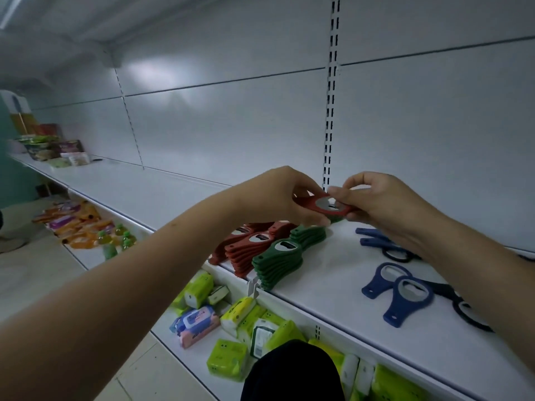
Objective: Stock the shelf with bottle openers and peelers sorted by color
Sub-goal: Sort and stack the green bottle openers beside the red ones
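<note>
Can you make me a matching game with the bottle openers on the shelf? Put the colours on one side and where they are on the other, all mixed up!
Things:
1. red opener
2. green stack
3. red stack
4. blue openers

Places:
A. lying flat and loose on the shelf, toward the right
B. held in the air by the left hand and right hand
C. piled at the shelf's front edge, right of another pile
D. piled farthest left of the openers

Pairs: 1-B, 2-C, 3-D, 4-A
</note>
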